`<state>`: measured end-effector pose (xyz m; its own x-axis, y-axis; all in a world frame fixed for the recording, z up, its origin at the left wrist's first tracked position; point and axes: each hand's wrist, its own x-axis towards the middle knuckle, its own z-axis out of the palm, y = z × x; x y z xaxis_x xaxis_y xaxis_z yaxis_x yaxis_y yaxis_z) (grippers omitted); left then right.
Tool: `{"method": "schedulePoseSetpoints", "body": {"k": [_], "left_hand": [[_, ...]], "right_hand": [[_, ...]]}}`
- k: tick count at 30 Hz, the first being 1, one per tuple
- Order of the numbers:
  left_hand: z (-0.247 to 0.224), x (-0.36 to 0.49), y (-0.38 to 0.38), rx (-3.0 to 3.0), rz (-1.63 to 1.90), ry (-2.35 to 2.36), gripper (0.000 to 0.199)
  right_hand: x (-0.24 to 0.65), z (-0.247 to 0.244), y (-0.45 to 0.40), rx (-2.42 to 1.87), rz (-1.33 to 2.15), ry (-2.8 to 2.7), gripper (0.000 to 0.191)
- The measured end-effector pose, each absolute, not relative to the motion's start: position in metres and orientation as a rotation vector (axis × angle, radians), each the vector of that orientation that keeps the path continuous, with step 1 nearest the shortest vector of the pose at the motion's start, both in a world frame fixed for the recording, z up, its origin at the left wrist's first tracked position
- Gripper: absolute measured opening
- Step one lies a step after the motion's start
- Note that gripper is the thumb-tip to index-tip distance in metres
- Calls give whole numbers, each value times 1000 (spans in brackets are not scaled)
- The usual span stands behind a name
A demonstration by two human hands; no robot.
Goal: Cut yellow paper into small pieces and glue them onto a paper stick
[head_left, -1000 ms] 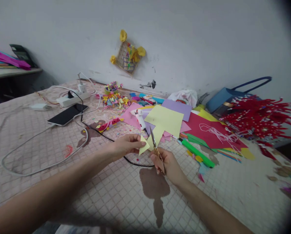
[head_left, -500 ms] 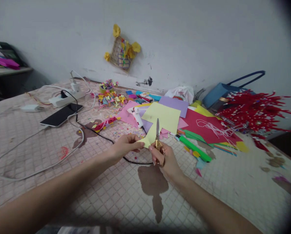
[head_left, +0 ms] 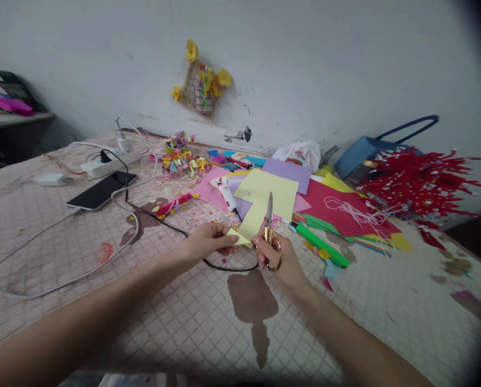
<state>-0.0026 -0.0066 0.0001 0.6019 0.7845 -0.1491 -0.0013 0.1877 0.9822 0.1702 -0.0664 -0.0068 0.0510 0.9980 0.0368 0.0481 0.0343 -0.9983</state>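
My left hand (head_left: 210, 240) pinches a small piece of pale yellow paper (head_left: 239, 237) between thumb and fingers. Gold-handled scissors (head_left: 268, 231) are in my right hand (head_left: 276, 253), their blades pointing up and away from me, seemingly closed. The right thumb and a fingertip also meet the right corner of the small paper. Just beyond lies a larger pale yellow sheet (head_left: 270, 191), with a strip of the same colour reaching toward my hands. A white glue gun (head_left: 225, 193) rests on the papers to the left of that sheet.
A black cord (head_left: 163, 223) loops beneath my hands. On the left are a phone (head_left: 102, 191) and a power strip (head_left: 111, 164). Paper scraps (head_left: 186, 164) lie at the back. To the right are a green glue stick (head_left: 322, 245), red paper (head_left: 333, 207) and red decorations (head_left: 414, 183).
My right hand with the scissors has moved slightly right, away from the left hand. The small yellow paper now stretches flatter between both hands.
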Motion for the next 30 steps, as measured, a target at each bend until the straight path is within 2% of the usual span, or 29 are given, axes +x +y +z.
{"method": "schedulePoseSetpoints", "body": {"k": [8,21,26,30], "left_hand": [[2,-4,-7,1258,642,778,28],[-1,-1,-7,1148,658,769,30],[-3,2,-10,1054,592,722,33],[-2,-2,-6,1037,639,734,27]], "right_hand": [[168,-5,-67,-1198,1229,-1191,29],[164,-8,-71,-1245,1208,-1278,21],[160,-10,-71,-1239,1143,-1274,24],[158,-5,-73,-1207,1254,-1274,29]]}}
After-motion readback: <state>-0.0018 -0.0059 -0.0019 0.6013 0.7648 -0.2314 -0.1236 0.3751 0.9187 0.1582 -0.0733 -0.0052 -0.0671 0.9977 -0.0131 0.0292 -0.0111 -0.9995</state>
